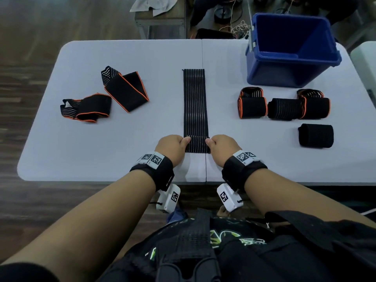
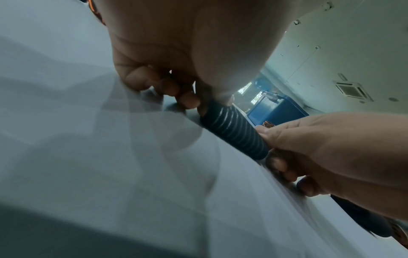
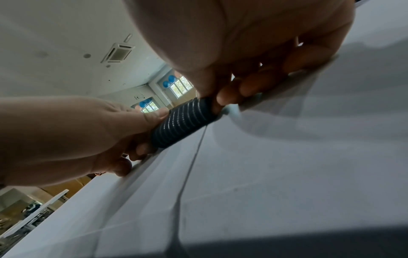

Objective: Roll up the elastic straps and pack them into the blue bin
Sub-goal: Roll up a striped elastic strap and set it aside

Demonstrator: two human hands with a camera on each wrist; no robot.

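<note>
A long black striped elastic strap [image 1: 194,102] lies flat down the middle of the white table [image 1: 101,149]. Its near end is turned over into a small tight roll [image 2: 234,129], also seen in the right wrist view [image 3: 183,124]. My left hand [image 1: 184,142] pinches the roll's left end between thumb and curled fingers. My right hand [image 1: 210,142] pinches the right end the same way. The blue bin [image 1: 272,72] stands at the far right of the table, and what I see of its inside is bare.
Several rolled straps lie in front of the bin: two orange-edged ones [image 1: 252,104] [image 1: 314,104], a striped one [image 1: 284,108] and a plain black one [image 1: 316,136]. Two loose orange-edged straps [image 1: 124,89] [image 1: 87,107] lie at the left. The table's near edge is just behind my wrists.
</note>
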